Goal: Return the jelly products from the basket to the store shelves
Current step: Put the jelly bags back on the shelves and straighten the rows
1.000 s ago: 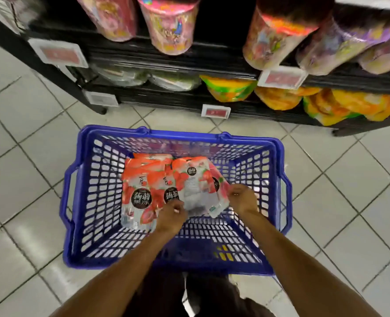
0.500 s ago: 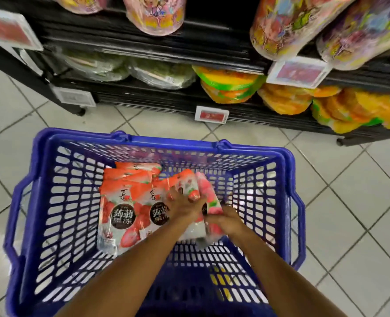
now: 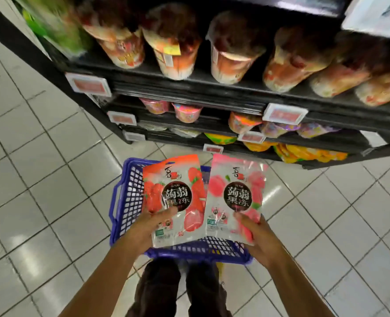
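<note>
My left hand (image 3: 150,227) grips the bottom of a red strawberry jelly bag (image 3: 173,197), held flat and face-up above the blue basket (image 3: 123,202). My right hand (image 3: 256,234) grips a pink peach jelly bag (image 3: 235,197) right beside it, the two bags edge to edge. Both bags hide most of the basket's inside, so what lies in it cannot be seen. The basket stands on the tiled floor in front of the black store shelves (image 3: 189,88).
The shelves hold rows of large jelly tubs (image 3: 230,56) on the upper tier, smaller cups (image 3: 187,112) below, and yellow bags (image 3: 308,154) on the lowest tier. Price tags (image 3: 284,115) line the shelf edges. My legs (image 3: 180,291) stand just behind the basket.
Both hands have lifted out of the basket, each bringing a jelly bag up above it. The view has risen and tilted up, showing more shelf tiers.
</note>
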The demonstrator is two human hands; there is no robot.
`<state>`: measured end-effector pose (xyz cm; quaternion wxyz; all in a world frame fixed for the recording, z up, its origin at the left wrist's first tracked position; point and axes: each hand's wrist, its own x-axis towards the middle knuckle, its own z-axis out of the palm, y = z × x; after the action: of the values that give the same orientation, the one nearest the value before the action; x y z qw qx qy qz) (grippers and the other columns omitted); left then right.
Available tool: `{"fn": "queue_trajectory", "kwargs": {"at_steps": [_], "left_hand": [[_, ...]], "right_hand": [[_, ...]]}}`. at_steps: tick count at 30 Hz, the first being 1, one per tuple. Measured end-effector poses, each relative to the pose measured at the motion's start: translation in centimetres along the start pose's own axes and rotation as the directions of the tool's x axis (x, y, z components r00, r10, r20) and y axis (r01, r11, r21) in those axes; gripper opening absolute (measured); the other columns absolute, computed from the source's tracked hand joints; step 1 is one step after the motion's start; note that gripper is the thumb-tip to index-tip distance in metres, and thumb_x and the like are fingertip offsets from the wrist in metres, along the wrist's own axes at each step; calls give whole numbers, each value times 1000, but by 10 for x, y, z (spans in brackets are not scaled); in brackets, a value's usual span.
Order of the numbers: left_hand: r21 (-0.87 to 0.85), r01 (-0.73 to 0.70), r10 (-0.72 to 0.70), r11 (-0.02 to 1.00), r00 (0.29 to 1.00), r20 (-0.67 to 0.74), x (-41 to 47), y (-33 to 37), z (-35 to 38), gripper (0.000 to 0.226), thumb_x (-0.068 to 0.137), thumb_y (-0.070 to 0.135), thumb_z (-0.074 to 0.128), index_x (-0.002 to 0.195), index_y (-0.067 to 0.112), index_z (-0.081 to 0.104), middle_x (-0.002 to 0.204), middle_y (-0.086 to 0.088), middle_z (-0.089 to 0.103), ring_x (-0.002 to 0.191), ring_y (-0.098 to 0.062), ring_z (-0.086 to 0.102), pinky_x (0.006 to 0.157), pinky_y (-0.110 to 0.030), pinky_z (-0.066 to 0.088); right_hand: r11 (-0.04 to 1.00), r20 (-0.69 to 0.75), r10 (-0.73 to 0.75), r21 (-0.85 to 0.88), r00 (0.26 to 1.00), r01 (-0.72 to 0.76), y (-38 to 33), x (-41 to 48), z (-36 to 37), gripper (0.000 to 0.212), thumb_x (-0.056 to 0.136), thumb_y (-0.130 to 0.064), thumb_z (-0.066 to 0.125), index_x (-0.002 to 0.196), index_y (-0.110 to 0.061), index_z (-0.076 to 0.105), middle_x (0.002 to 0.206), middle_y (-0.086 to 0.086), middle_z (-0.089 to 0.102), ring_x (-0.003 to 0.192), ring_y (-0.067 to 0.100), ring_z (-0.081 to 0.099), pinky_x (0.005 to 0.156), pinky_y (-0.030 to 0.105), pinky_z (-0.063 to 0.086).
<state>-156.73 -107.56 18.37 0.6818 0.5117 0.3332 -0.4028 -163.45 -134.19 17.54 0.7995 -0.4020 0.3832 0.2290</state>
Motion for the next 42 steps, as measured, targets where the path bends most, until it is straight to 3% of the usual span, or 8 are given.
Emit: {"fn": "queue_trajectory", "kwargs": {"at_steps": [5,10,16,21,27,30,38,42], "left_hand": [[172,-262,261,950,965,26,-126,88,39,92,26,30,97,113,18,67,96,-2,77,91,-18,73,70,-26,58],[147,-484,472,863,875,108,-229,172,75,62,41,29,92,101,19,77,100,-9,76,94,-24,72,79,-35,57],[109,-672,658,732,740,138,-324,241,116,33,57,29,86,89,25,77,82,7,76,72,-5,70,61,-16,52],[65,-772,761,632,634,136,-381,277,124,50,59,28,88,106,25,72,105,-6,75,95,-20,72,74,-28,57],[23,-841,834,540,539,121,-418,312,111,45,68,13,78,112,16,67,108,-12,74,98,-30,72,77,-38,59],[18,-860,855,510,509,94,-427,332,95,42,66,14,80,106,18,70,105,-12,75,96,-32,72,73,-37,60],[22,-883,868,470,466,170,-434,393,44,60,48,39,96,102,26,74,105,-10,76,94,-29,73,71,-34,60],[68,-873,848,483,486,212,-423,412,23,58,46,38,97,100,28,74,101,-9,76,93,-26,74,69,-29,59]], "right_hand": [[971,28,-177,-160,984,179,-87,-116,63,50,75,-2,70,124,-4,59,118,24,67,108,37,66,85,54,56],[899,170,-390,-145,905,414,-176,-215,125,29,70,-6,72,99,-10,69,75,2,74,68,13,72,57,26,57],[778,250,-558,-173,791,604,-252,-288,187,43,76,-11,68,118,-11,63,106,7,74,97,21,70,76,33,59],[692,310,-632,-186,710,697,-288,-333,225,54,69,-24,79,120,-21,62,114,8,73,102,25,70,76,37,60],[553,372,-692,-277,618,786,-317,-369,276,56,70,-42,83,119,-27,61,116,5,72,103,28,70,78,46,59],[473,379,-729,-322,570,820,-324,-381,303,58,60,-53,87,109,-34,65,111,1,74,98,22,72,71,38,61],[387,383,-803,-249,457,888,-346,-401,399,27,70,-29,81,94,-27,69,84,2,76,60,8,70,45,19,50],[324,339,-852,-260,400,910,-359,-399,447,20,74,-24,82,91,-30,72,95,1,77,85,18,75,64,22,57]]}}
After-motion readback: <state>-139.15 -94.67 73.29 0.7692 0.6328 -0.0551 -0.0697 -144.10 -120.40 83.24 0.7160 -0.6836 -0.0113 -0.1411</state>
